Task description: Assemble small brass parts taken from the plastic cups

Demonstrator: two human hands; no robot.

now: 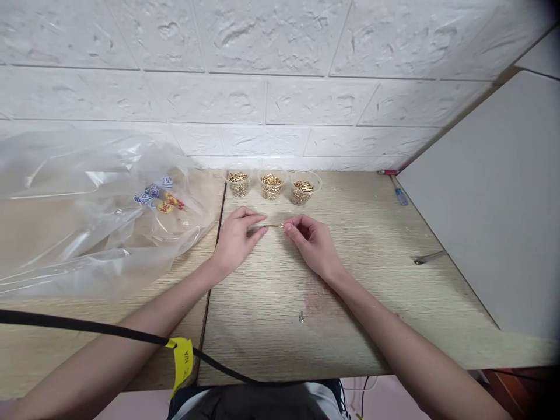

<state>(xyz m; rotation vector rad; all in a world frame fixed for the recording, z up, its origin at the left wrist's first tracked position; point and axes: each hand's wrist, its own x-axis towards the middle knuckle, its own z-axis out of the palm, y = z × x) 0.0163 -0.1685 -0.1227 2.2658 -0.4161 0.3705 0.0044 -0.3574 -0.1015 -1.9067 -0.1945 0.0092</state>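
One black cable with a yellow tag crosses nearest to me, over my left forearm. One small screw lies alone on the wooden table a little beyond. Farther out, both my hands meet: my left hand is half closed, fingertips pinching one end of a thin brass pin, and my right hand is curled, pinching the other end, so the pin hangs level between them just above the table. Beyond, three clear plastic cups stand in a row by the white wall, each holding a heap of small brass pieces. One crumpled clear plastic bag sprawls to the left; one screwdriver lies far right
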